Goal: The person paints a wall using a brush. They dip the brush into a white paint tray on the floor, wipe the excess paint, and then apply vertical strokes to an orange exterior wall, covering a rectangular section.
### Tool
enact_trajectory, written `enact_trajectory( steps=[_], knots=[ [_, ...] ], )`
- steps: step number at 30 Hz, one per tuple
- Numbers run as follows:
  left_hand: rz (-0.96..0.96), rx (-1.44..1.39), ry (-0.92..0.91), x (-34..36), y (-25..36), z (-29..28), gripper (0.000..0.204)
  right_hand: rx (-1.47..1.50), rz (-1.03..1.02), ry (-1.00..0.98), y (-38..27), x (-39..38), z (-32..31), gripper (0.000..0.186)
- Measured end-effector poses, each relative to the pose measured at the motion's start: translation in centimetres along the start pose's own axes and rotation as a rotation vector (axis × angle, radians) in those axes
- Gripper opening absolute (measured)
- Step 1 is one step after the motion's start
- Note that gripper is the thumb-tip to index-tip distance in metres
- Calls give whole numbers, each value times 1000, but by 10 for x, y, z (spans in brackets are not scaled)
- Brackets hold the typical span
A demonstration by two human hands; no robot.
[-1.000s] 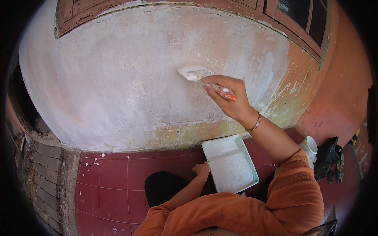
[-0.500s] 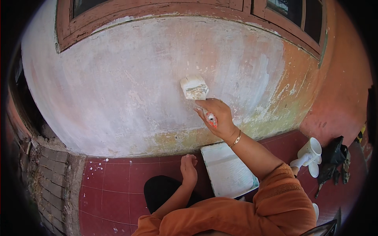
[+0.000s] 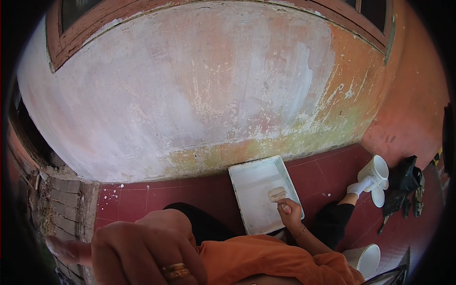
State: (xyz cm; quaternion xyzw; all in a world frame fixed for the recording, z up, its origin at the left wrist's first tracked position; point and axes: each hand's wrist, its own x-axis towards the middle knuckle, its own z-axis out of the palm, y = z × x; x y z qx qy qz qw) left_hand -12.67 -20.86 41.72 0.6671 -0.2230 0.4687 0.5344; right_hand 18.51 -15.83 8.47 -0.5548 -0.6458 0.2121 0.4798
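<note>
My right hand (image 3: 290, 216) is closed round the handle of a wide paintbrush (image 3: 277, 194). The brush's pale, paint-coated head is over the right side of a white paint tray (image 3: 241, 190), on the red floor by the wall; whether it touches the tray bottom I cannot tell. Large and close at the lower left is my left hand (image 3: 142, 254), with a gold ring on one finger. One digit of it stretches leftward, the other fingers bend, and their tips are out of sight. Nothing shows in it. The wall (image 3: 156, 95) carries streaky whitish paint over worn orange.
White containers (image 3: 373, 167) (image 3: 368, 261) stand on the red tiled floor (image 3: 199, 192) at the right, the farther one beside my foot (image 3: 361, 185). A black plastic bag (image 3: 403, 179) lies beyond. Wooden window frames (image 3: 190, 7) top the wall; paving (image 3: 64, 204) borders the left.
My right hand has brought the paintbrush from the wall down and right to the tray. The left hand has risen from near my knee toward the camera. The view has shifted slightly.
</note>
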Motion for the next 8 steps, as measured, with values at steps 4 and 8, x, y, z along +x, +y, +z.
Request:
enact_trajectory(
  steps=[4,8],
  knots=[
    [26,-142,-200,9,-20,9,34,8,47,23,10,-9,-14,8],
    [107,-248,-312,13,-24,12,38,68,59,64,20,-11,-14,7]
  ],
)
